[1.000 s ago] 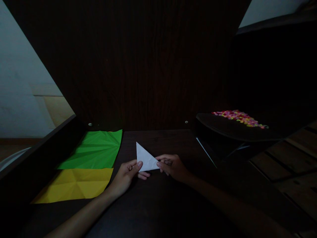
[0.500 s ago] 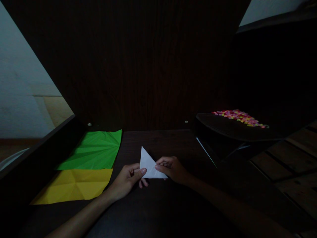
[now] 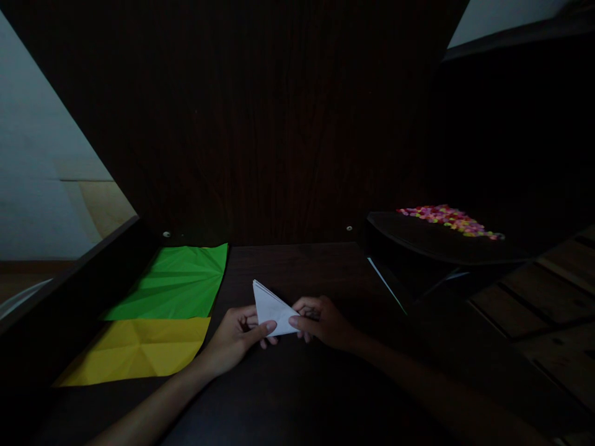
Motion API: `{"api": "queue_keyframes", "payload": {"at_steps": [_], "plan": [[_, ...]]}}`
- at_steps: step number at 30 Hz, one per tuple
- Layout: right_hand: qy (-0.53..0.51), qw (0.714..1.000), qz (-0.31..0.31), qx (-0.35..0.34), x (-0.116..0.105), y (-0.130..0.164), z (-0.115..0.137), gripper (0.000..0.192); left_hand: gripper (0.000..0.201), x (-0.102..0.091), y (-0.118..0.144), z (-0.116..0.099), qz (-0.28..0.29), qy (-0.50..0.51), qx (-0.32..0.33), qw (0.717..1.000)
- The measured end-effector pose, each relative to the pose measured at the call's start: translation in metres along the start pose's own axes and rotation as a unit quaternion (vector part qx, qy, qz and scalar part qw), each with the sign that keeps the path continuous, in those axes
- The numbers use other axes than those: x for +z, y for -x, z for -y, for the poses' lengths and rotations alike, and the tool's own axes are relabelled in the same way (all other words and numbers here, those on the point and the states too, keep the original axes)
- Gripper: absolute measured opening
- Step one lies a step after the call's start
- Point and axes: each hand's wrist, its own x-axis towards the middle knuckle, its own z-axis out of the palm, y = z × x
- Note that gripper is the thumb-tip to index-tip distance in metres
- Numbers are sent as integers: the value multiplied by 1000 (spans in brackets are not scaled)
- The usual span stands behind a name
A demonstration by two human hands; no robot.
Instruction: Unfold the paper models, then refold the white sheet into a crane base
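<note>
Both hands pinched a folded white paper triangle (image 3: 271, 306): the left hand (image 3: 237, 337) and right hand (image 3: 324, 321) closed on its lower corners, holding it just above the dark wooden tabletop (image 3: 297, 266) so its layers stayed aligned.

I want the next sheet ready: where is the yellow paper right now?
In the head view the yellow paper lies flat at the table's left, directly in front of the green paper, left of the left hand.

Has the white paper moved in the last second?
Yes. The white paper has turned and tipped slightly in both hands; its top corner stays about as far from the green sheet.
</note>
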Motion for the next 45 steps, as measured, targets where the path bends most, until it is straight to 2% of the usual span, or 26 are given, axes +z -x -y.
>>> {"api": "queue_keyframes", "payload": {"at_steps": [14, 24, 31, 36, 40, 45], "plan": [[-1, 1000, -19, -4, -5, -3, -3, 27, 40, 2, -2, 8, -48, 45, -18, 998], [12, 999, -50, -3, -5, -4, -4, 29, 43, 4, -2, 10, -46, 49, -16, 998], [-11, 999, -36, -24, -6, -7, -5, 45, 47, 5, -1, 12, -84, 71, -50, 993], [-26, 999, -29, -25, -7, -9, -5, 44, 37, 4, -2, 13, -110, 58, -10, 992], [-46, 998, -28, -21, -10, -9, -3, 40, 31, 4, -2, 11, -109, 34, 20, 993], [-68, 997, -32, -19, -12, -11, -4, 34, 26, 5, -2, 4, -127, -11, 27, 991]]}}
